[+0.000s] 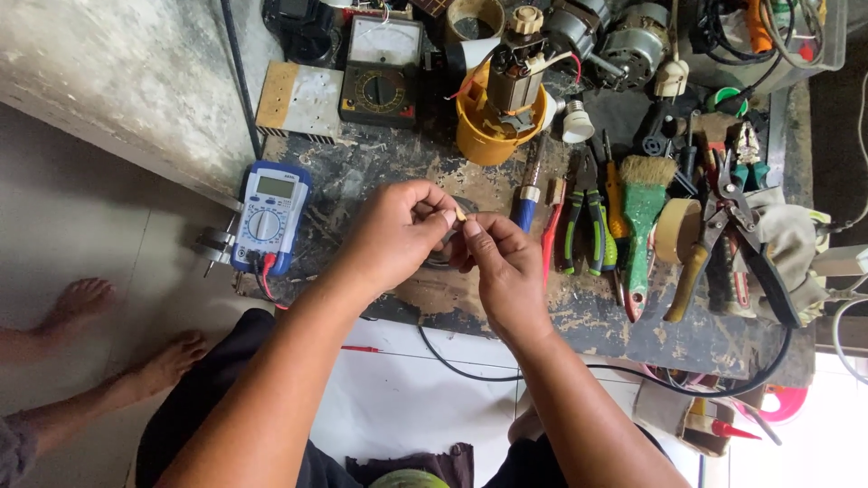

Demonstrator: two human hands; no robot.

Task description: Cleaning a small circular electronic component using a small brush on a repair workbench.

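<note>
Both hands meet over the middle of a scarred, paint-flecked workbench [506,307]. The left hand [393,233] and the right hand [502,267] close fingertip to fingertip on a tiny yellowish piece [461,215], pinched between thumb and forefinger on each side; it is too small to tell what it is. Just under the hands lies a dark round part [445,256], mostly hidden. Left of the left hand sits a blue multimeter [268,217] with red and black leads, and beyond it a dark meter with a needle dial [383,70]. Straight ahead of the hands stands a yellow cup [493,122] with a motor core [514,68] sticking out of it. Right of the right hand lies a row of tools: a blue-handled one [525,201], green-and-black pliers [580,217], a green brush [644,203], a roll of tape [678,230] and cutters [723,194]. A black cable [470,369] droops off the bench edge near the wrists. Off to the far left, someone else's bare feet [122,334] rest on the tile floor.
</note>
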